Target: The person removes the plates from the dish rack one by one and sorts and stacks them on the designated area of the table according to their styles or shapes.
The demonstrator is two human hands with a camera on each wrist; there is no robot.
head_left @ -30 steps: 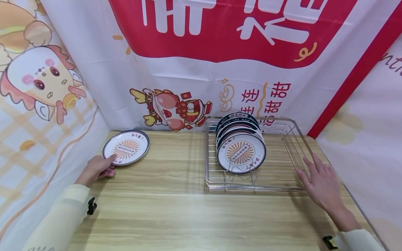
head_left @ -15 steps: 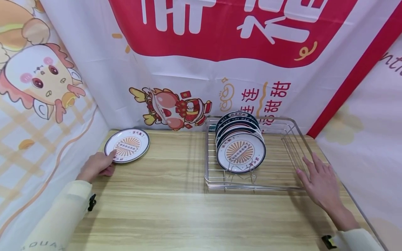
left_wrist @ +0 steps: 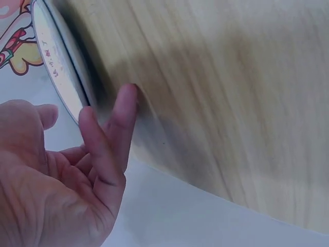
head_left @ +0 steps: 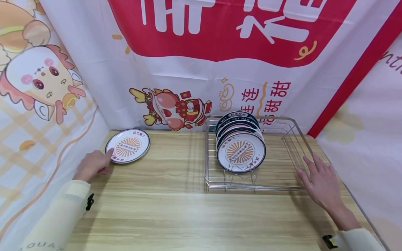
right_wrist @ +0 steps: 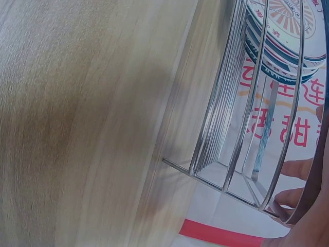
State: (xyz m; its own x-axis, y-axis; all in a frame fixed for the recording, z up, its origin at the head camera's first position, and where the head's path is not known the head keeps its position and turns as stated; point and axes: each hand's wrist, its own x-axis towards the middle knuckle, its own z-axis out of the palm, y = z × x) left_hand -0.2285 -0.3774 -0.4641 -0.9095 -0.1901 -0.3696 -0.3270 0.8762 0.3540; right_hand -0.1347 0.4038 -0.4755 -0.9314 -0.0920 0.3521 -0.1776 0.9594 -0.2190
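A round white plate (head_left: 127, 146) with a dark rim and orange ray print lies at the table's back left. At its near-left edge is the left hand (head_left: 94, 164), one fingertip over the rim; in the left wrist view this hand (left_wrist: 77, 170) has parted, slightly bent fingers close to the plate (left_wrist: 59, 62), with nothing gripped. Several plates (head_left: 241, 152) stand upright in the left part of a wire rack (head_left: 276, 188). On the rack's right rim rest the spread fingers of the right hand (head_left: 323, 184); the right wrist view shows its fingertips (right_wrist: 295, 169) at the wires.
The wooden table (head_left: 176, 216) extends in front of the plate and rack. A printed cloth (head_left: 188, 69) hangs behind them. More cloth (head_left: 28, 139) covers the left side, and a pale cloth (head_left: 370, 146) the right.
The plate has shifted slightly up and right since a second ago. Over the last half second the left hand has drawn back a little to the left. The right hand has stayed on the rack.
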